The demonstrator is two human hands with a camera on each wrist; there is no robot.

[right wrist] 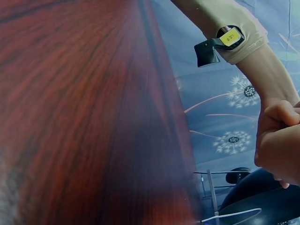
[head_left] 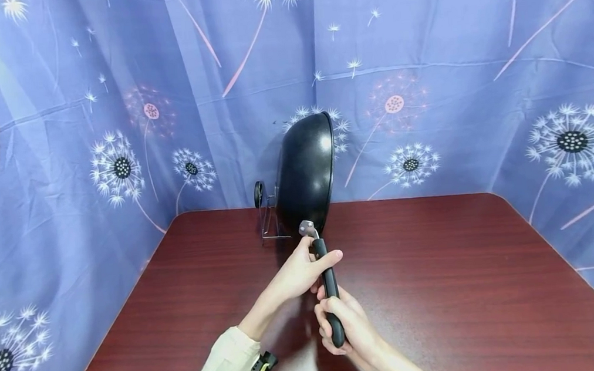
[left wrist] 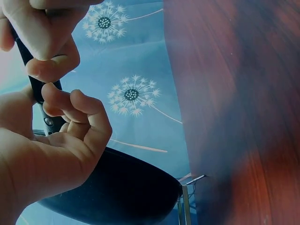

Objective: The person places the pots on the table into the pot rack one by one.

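Note:
A black wok (head_left: 306,167) stands on edge at the back of the table, its rounded underside to the left and its rim to the right. Its black handle (head_left: 329,283) points toward me. My left hand (head_left: 299,271) grips the handle near the metal joint, with the thumb across the top. Lower down, my right hand (head_left: 352,322) has its fingers curled round the handle's end. In the left wrist view the fingers of the left hand (left wrist: 70,140) bend beside the handle. Behind the wok's underside is a thin metal wire rack (head_left: 275,236), partly hidden.
A black disc-shaped part (head_left: 259,194) sits at the rack's left. The red-brown wooden table (head_left: 443,279) ends at a blue curtain (head_left: 453,89) with dandelion prints. A small dark device (head_left: 264,364) is strapped to the left wrist.

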